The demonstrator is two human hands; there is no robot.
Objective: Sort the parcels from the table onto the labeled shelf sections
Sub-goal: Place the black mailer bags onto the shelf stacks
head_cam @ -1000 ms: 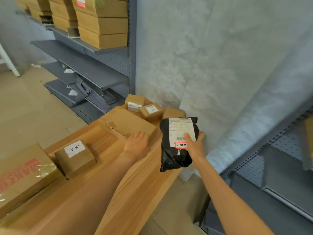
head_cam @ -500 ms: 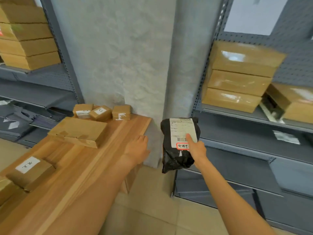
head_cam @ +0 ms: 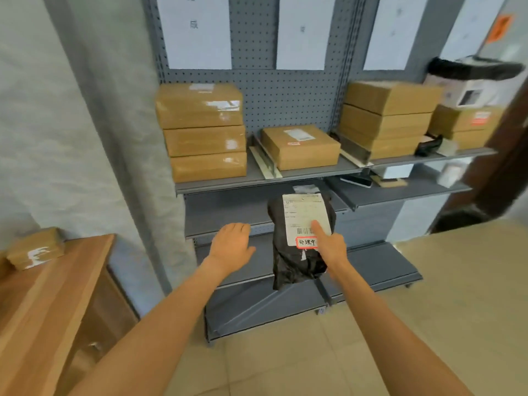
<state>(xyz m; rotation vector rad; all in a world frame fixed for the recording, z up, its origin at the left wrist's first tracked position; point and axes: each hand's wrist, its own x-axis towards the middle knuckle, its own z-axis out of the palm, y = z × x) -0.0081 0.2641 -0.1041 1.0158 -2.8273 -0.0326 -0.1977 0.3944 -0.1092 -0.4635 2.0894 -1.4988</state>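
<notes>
A black parcel bag [head_cam: 297, 261] with a white shipping label [head_cam: 305, 217] and a red-edged sticker [head_cam: 307, 242] hangs upright in the air before the grey shelf [head_cam: 257, 178]. The right hand [head_cam: 328, 247] grips it, thumb pressed on the label. The left hand [head_cam: 233, 244] hovers beside it, fingers relaxed, holding nothing. Brown boxes [head_cam: 203, 132] sit stacked on the shelf above. A wooden table [head_cam: 51, 304] stands at the left.

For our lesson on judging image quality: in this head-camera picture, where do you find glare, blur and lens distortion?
Head view: glare shines off the tape on the stacked brown boxes; the right edge is smeared by blur around the black-and-white item; wide-angle distortion bends the shelf uprights outward; the black parcel and its white label, held in the right hand, are sharp.
</notes>
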